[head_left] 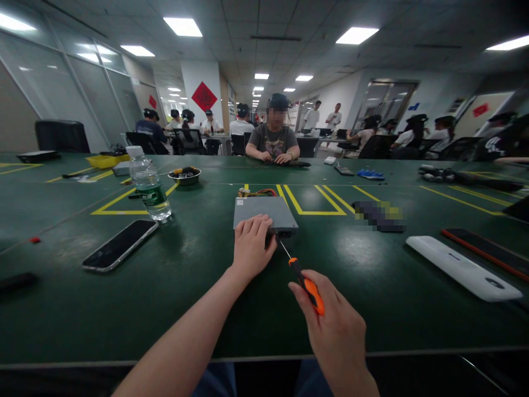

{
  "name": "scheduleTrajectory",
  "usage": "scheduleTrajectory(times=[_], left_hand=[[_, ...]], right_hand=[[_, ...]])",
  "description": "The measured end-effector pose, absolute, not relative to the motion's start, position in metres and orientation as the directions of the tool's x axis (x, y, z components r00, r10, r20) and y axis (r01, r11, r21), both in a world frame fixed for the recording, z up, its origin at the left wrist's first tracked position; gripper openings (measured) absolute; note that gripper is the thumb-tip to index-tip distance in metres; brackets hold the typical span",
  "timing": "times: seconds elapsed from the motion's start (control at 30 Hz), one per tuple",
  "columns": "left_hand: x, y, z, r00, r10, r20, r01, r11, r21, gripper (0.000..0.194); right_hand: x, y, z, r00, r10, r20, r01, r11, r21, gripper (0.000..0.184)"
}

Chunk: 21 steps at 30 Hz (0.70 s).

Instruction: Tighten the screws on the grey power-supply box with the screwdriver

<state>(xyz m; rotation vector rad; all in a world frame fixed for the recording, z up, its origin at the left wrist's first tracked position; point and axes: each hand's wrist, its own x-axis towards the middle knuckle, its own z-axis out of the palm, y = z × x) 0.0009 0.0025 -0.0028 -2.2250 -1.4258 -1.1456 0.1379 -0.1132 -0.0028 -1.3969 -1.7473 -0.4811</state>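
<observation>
A grey metal computer power supply [270, 209] lies on the green table in front of me, with coloured cables at its far edge. My left hand [252, 242] grips its near left part, fingers over the top and thumb at the front side. In my right hand [330, 320] is a screwdriver [308, 286] with an orange and black handle. Its thin shaft slants up and left, and the tip is at the near face of the power supply, close to its socket. Whether the tip sits in a screw is too small to tell.
Left of me are a phone [119, 245], a water bottle [151, 184] and a metal bowl [184, 175] holding tools. A white device [463, 267] and an orange-edged dark one [487, 251] lie at right. A person [275, 135] sits opposite; others are behind.
</observation>
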Motion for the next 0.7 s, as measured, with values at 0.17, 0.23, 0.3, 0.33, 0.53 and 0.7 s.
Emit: scheduleTrajectory(times=[0.17,0.23,0.3,0.33,0.53,0.7], left_hand=[[0.0012,0.0021,-0.0023,0.209,0.651,0.730,0.854,-0.485,0.188,0.029],[0.0010,0.0018,-0.0020,0.210,0.653,0.728,0.853,-0.486,0.190,0.028],[0.0010,0.0016,-0.0017,0.208,0.655,0.726,0.854,-0.484,0.192,0.028],[0.0010,0.0015,-0.0016,0.206,0.656,0.726,0.855,-0.482,0.192,0.028],[0.0019,0.0015,-0.0017,0.203,0.657,0.726,0.856,-0.479,0.194,0.028],[0.0024,0.0011,-0.0018,0.196,0.657,0.728,0.855,-0.477,0.201,0.026]], right_hand=[[0.1312,-0.1197,0.0006,-0.068,0.687,0.724,0.945,0.276,-0.174,0.031],[0.1297,-0.1202,0.0000,-0.061,0.675,0.735,0.940,0.286,-0.185,0.028],[0.1298,-0.1196,-0.0001,-0.038,0.668,0.743,0.938,0.281,-0.204,0.026],[0.1304,-0.1192,0.0003,-0.026,0.670,0.742,0.939,0.270,-0.212,0.026],[0.1349,-0.1187,0.0040,0.048,0.728,0.684,0.921,0.233,-0.312,0.030],[0.1325,-0.1208,0.0004,0.123,0.837,0.533,0.815,0.221,-0.535,0.029]])
